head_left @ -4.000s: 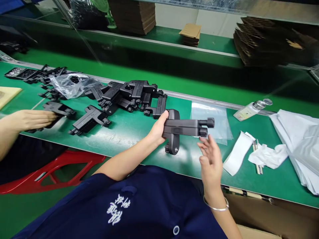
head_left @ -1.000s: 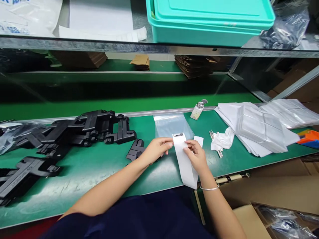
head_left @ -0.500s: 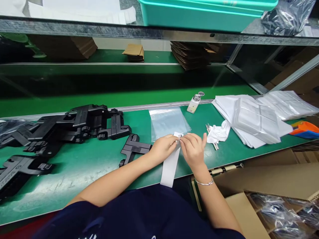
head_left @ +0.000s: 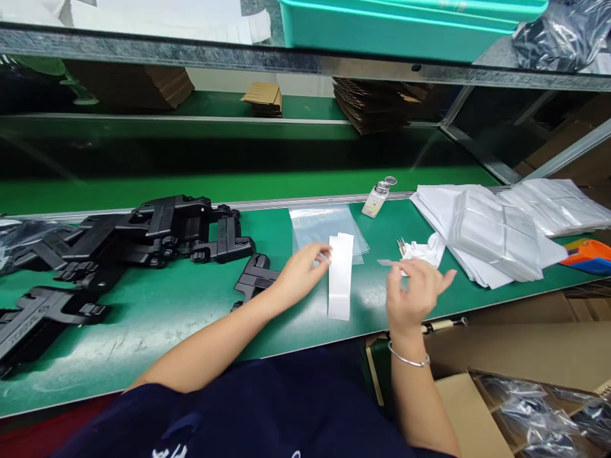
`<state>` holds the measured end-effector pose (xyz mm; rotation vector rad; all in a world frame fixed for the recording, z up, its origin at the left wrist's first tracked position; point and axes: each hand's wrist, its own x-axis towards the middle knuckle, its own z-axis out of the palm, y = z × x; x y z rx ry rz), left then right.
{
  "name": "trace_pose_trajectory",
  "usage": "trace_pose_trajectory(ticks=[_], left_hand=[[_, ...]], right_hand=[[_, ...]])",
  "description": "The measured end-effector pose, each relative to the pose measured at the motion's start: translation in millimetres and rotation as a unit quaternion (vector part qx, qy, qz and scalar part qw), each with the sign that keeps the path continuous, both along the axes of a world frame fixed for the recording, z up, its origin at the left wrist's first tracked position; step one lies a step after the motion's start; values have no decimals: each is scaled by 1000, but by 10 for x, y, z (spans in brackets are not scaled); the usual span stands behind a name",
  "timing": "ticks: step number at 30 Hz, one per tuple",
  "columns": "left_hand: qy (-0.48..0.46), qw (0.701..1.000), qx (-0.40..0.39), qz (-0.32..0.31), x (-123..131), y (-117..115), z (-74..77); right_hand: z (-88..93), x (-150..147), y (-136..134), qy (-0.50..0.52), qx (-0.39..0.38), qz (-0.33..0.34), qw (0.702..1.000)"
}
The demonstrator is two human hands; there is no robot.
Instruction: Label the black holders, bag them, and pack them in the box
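A white paper strip [head_left: 340,280] lies lengthwise on the green table, its far end over clear plastic bags [head_left: 317,224]. At its left edge is my left hand [head_left: 303,272], fingers curled loosely with the thumb apart; whether the fingertips touch the strip I cannot tell. My right hand [head_left: 414,292], slightly blurred, is raised to the right of the strip. Thumb and forefinger pinch a small pale sticker [head_left: 384,262]. Just beyond this hand are a crumpled white cloth [head_left: 433,249] and thin metal tweezers [head_left: 401,247]. A black plastic bracket [head_left: 255,277] sits left of my left hand.
More black brackets [head_left: 162,222] are piled on the left. A small bottle with a raised lid [head_left: 375,200] stands at the back. Stacked plastic bags [head_left: 494,229] lie on the right, beside an orange and blue tool [head_left: 589,256]. A shelf with a teal bin [head_left: 396,28] spans above.
My hands have come apart. The right moved rightward with the small sticker; the left drew slightly back. The paper strip now lies flatter and straighter on the table.
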<state>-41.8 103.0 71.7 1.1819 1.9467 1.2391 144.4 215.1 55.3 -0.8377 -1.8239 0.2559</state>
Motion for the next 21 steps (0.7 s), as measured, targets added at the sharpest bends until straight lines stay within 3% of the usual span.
trace_pose_trajectory(ticks=[3, 6, 9, 11, 15, 17, 21], left_hand=[[-158, 984, -9, -79, 153, -175, 70], [-236, 971, 12, -44, 157, -299, 56], [-229, 973, 19, -11, 14, -449, -16], [-214, 977, 9, -13, -91, -573, -63], [-180, 983, -8, -21, -218, -783, -108], [-161, 987, -8, -22, -253, -844, -108], [-129, 991, -9, -24, -330, -917, -94]], right_hand=[[-99, -161, -282, -94, -19, 97, 991], [-202, -289, -468, -132, -41, 177, 975], [-226, -362, -523, -73, -75, 192, 976], [-218, -422, -526, -36, -177, 228, 957], [-245, -601, -574, -25, -402, 352, 845], [-278, -682, -623, -12, -443, 369, 817], [-322, -774, -696, -28, -443, 385, 809]])
